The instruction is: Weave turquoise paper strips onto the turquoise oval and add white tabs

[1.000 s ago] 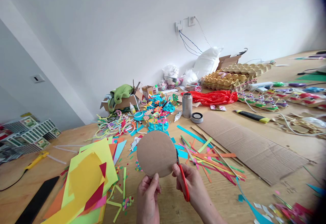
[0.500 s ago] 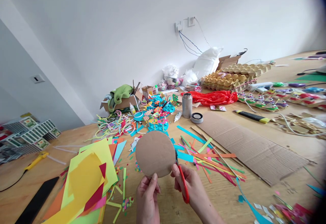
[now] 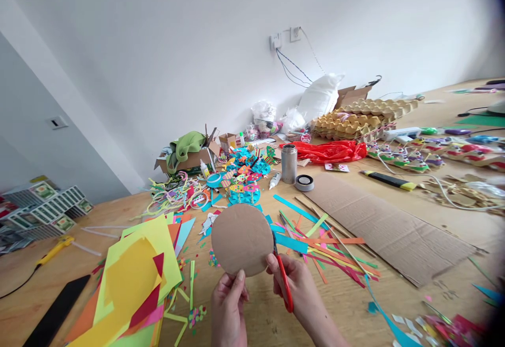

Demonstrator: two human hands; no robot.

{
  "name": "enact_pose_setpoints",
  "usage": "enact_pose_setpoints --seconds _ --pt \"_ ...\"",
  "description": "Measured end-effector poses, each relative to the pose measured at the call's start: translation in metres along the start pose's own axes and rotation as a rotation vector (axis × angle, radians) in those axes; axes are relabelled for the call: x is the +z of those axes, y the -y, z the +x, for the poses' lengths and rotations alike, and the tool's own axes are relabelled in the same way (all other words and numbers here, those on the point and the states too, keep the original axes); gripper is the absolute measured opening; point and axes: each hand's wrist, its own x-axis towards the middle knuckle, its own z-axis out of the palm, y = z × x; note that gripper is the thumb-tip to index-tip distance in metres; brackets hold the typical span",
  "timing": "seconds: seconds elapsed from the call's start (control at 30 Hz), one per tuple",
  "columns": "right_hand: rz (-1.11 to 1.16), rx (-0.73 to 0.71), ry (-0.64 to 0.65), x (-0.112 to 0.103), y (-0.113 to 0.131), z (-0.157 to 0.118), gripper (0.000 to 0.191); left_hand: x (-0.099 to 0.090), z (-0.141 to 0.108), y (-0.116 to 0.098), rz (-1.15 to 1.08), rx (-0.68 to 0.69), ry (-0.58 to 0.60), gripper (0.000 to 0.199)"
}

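A round cardboard disc is held up above the wooden table, its lower edge pinched between the thumb and fingers of my left hand. My right hand grips a pair of red-handled scissors. The dark blades stand upright at the disc's right edge; whether they touch it I cannot tell. My right thumb and fingertips lie close to the disc's lower right edge. Behind it are paper strips in several colours.
Left lies a pile of coloured paper, with a black strip and a yellow glue gun beyond. A long cardboard piece, a metal bottle, a tape roll and a utility knife are farther right.
The disc, the scissors and both hands have hardly moved; the disc sits very slightly farther right. The view has shifted a little.
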Motion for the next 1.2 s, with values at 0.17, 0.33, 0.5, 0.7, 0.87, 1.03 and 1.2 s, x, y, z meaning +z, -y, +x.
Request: enact_pose_setpoints --seconds 0.17,0.33,0.5,0.7,0.87,1.03,1.2 --pt "0.03 0.016 0.001 0.001 -0.003 0.0 0.067 0.0 -0.001 -0.001 -0.005 -0.007 -0.01 0.049" --pt "0.047 0.009 -0.002 0.002 -0.008 -0.002 0.066 -0.001 0.0 0.0 -0.023 -0.013 -0.002 0.048" --pt "0.065 0.044 0.008 0.004 -0.006 -0.001 0.068 -0.001 0.001 0.0 -0.02 -0.017 -0.009 0.049" --pt "0.067 0.055 -0.021 0.003 0.001 0.0 0.066 -0.001 0.001 -0.002 0.002 0.012 -0.01 0.048" --pt "0.05 0.003 -0.082 -0.001 0.0 0.0 0.061 -0.004 0.003 -0.003 0.038 0.042 -0.016 0.048" --pt "-0.089 -0.143 -0.077 -0.006 -0.015 0.006 0.051 -0.007 0.004 -0.006 0.104 0.112 0.031 0.045" --pt "-0.169 -0.173 -0.08 -0.008 -0.029 0.009 0.046 -0.008 0.006 -0.011 0.079 0.135 0.002 0.045"
